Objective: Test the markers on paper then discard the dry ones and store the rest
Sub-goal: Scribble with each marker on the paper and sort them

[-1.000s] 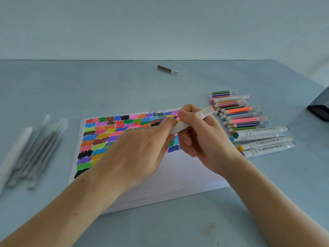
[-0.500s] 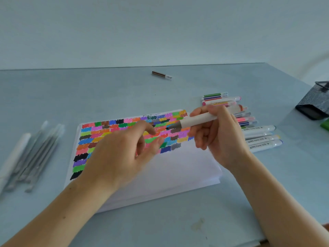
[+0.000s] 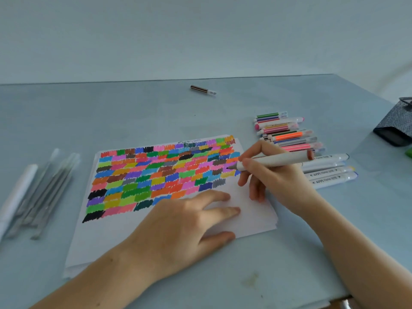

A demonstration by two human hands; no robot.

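Your pale blue surface (image 3: 133,112) carries the stack of paper (image 3: 252,221), its upper part already packed with coloured test patches while the near part is blank.

Your left hand (image 3: 185,226) lies flat on that blank part with straight fingers, holding nothing; 1 second ago it was up at the marker, and 0.5 seconds ago it was pulling away with what looked like the cap. Where the cap is now I cannot tell.

Your right hand (image 3: 274,175) grips the white marker (image 3: 278,160) in a writing hold. The marker has dropped from mid-air to the sheet, with its dark tip at the right end of the patch rows.

That means uncapping is done and the test stroke for this marker is about to start, or just starting.

To the right lies the row of markers (image 3: 289,136), apparently waiting. To the left sits a bundle of grey pens (image 3: 44,188). 1 lone marker (image 3: 202,90) lies far back.
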